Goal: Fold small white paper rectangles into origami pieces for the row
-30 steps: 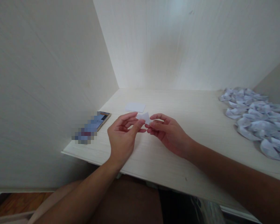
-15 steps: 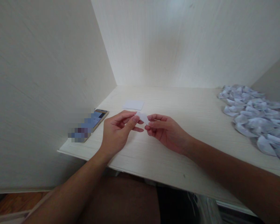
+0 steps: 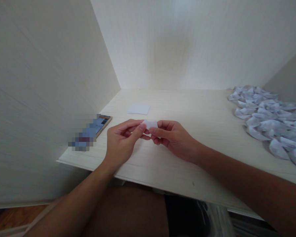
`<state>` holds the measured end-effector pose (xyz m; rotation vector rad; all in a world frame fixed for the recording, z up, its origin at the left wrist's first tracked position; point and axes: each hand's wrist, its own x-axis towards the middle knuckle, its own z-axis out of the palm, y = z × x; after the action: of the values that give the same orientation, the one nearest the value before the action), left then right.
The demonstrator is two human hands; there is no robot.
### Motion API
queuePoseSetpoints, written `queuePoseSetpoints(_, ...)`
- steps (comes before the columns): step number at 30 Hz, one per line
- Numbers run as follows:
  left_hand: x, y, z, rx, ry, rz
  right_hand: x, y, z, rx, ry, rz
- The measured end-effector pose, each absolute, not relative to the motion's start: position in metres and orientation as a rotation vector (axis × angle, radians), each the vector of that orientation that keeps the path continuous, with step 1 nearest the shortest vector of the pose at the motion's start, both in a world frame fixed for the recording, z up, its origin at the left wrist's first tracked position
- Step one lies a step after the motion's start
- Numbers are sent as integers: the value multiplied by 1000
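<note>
Between a pale wood-grained left wall panel (image 3: pixel 51 82) and a sprawling heap of folded white paper pieces (image 3: pixel 271 121), a broad stretch of whitish wood-grained counter (image 3: pixel 192 110) gives the hands room. Its front edge slants downward from left to right, and the forearms reach in across it from the two lower corners. A flat rectangle of white paper (image 3: pixel 138 109) lies just beyond the hands, and a slim gold-edged phone (image 3: pixel 105 122), partly pixelated, lies by the left wall panel.

Over the middle of the counter, the bare left hand (image 3: pixel 123 136) and bare right hand (image 3: pixel 176 140) face each other, fingers bent inward, thumbs towards the camera. Both hands' fingers pinch one small white piece of paper (image 3: pixel 151 124), which sits between the two sets of fingertips, partly covered by the thumbs.
</note>
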<state>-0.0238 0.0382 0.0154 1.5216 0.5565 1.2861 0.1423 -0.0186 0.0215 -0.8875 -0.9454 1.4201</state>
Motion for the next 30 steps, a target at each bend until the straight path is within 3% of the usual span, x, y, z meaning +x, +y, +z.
queuePoseSetpoints(30,-31,43,10,1553,524,1175,140,-23,24,-959,-1179,1245)
